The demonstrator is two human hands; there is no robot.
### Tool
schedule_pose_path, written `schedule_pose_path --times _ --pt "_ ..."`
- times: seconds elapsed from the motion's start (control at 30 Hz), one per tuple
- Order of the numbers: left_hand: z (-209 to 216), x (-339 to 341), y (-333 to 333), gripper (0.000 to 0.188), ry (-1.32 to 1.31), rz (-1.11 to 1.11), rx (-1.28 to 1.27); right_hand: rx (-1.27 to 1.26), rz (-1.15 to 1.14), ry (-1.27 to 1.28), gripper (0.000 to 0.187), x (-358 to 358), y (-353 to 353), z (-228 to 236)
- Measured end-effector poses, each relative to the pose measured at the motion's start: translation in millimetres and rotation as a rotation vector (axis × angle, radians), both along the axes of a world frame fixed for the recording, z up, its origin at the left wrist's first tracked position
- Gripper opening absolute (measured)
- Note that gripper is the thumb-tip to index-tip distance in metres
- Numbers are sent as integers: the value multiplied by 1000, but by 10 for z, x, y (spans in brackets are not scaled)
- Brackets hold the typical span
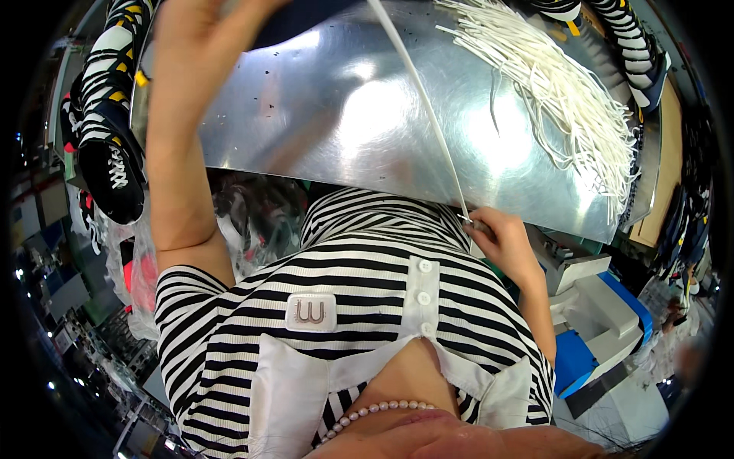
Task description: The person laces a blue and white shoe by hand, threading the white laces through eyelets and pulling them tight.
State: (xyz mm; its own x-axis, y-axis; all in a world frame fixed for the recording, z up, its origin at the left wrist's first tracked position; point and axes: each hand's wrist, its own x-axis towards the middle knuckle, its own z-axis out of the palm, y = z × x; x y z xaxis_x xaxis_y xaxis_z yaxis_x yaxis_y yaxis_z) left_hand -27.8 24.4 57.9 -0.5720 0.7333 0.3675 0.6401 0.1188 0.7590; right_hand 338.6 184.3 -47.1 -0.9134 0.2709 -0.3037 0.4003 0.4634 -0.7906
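My right hand (502,239) is closed at the table's front edge, with thumb and fingers pinching the lower end of a white shoelace (428,103). The lace runs taut up and slightly left, past the top of the picture. My left hand (210,27) is raised at the upper left, blurred and partly cut off by the frame. It is next to a dark navy thing (306,21), of which only a part shows; whether the fingers grip it is unclear. A large heap of loose white shoelaces (562,96) lies on the right of the shiny metal tabletop (306,115).
Black-and-white striped shoes with yellow details (111,99) stand in a row along the table's left side. More such shoes (631,50) are at the upper right. A grey and blue plastic box (600,321) stands below the table's right end. Clear plastic bags (256,218) hang below the left front edge.
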Motion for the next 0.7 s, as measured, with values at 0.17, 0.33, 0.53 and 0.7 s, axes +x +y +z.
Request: schedule_pose_path --times 0.17,0.33,0.53,0.7 --pt "-886 310 196 27 313 -269 -531 -213 -197 133 11 -384 54 10" --pt "-969 423 235 26 259 -306 -604 -467 -431 476 12 -1428 148 -43" --pt "-775 552 324 24 264 -241 -550 -433 -388 578 13 -1947 217 -378" --pt "-874 586 559 24 257 -207 -717 -399 -437 626 14 -2001 214 -536"
